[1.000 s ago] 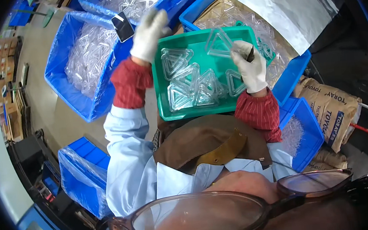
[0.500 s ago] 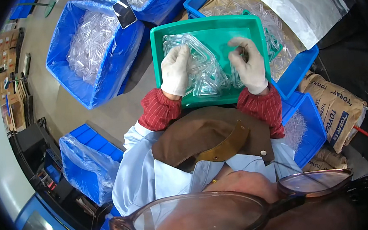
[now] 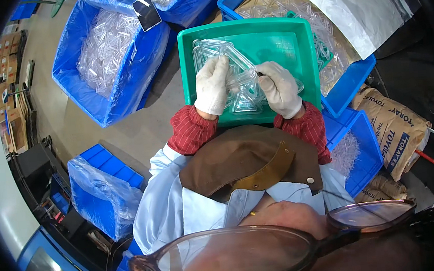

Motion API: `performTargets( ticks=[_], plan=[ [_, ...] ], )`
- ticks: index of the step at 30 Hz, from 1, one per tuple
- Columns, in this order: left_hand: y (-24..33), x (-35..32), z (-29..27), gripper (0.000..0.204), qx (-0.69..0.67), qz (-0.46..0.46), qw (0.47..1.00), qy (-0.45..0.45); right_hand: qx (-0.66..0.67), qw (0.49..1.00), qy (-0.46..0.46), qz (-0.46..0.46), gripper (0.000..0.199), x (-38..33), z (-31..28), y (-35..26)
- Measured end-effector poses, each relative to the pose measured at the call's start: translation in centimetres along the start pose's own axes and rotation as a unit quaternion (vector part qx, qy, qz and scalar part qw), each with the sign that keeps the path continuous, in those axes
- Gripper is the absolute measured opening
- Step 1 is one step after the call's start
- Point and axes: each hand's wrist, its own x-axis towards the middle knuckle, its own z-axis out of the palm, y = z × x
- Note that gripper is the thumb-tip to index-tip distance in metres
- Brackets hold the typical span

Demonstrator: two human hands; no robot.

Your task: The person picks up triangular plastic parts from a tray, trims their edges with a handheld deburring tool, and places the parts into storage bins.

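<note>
My gloved left hand (image 3: 211, 88) is closed on a clear plastic triangular frame (image 3: 240, 57), thumb and fingers gripping it above the green tray (image 3: 243, 26). At the frame's right corner is my gloved right hand (image 3: 280, 92), its fingers closed together. A small dark thing shows at those fingertips, too small to name. Beneath both hands, more clear triangular pieces (image 3: 245, 104) lie in the tray, partly covered by the hands.
Blue bins lined with plastic (image 3: 121, 100), full of clear parts, stand left and behind. A phone (image 3: 146, 12) rests on one bin's edge. At right are a blue crate (image 3: 350, 90) of clear pieces and brown paper sacks (image 3: 394, 130).
My right hand has moved left and slightly down, from apart to the right corner of the triangular frame. My left hand keeps its grip on the frame.
</note>
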Motion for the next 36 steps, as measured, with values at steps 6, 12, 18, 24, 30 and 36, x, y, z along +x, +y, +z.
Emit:
performTargets(
  ticks=[6, 12, 18, 24, 30, 36],
  plan=[
    [0.3, -3.2, 2.3, 0.018, 0.206, 0.059, 0.960, -0.178, 0.158, 0.978, 0.072, 0.119, 0.036, 0.8, -0.4, 1.1],
    [1.3, -0.2, 0.3, 0.025, -0.005, -0.040, 0.999, -0.035, 0.079, 0.996, 0.013, 0.034, 0.032, 0.1, -1.4, -0.4],
    [1.0, -0.1, -0.2, 0.026, 0.011, -0.018, 0.999, -0.041, -0.023, 0.999, 0.005, -0.042, 0.025, 0.3, -0.1, -0.4],
    [0.7, -3.0, -0.2, 0.017, 0.279, 0.078, 0.916, -0.279, -0.062, 0.978, 0.142, 0.139, 0.019, 1.1, 1.2, -0.1],
    [1.2, -2.8, -3.2, 0.029, 0.039, -0.013, 0.976, -0.212, -0.171, 0.959, -0.096, 0.203, 0.027, 5.3, 1.0, 2.0],
    [1.3, -3.1, -5.9, 0.028, 0.015, -0.026, 0.994, -0.106, -0.321, 0.876, -0.269, 0.238, 0.035, 10.4, 7.2, 10.7]
  ],
)
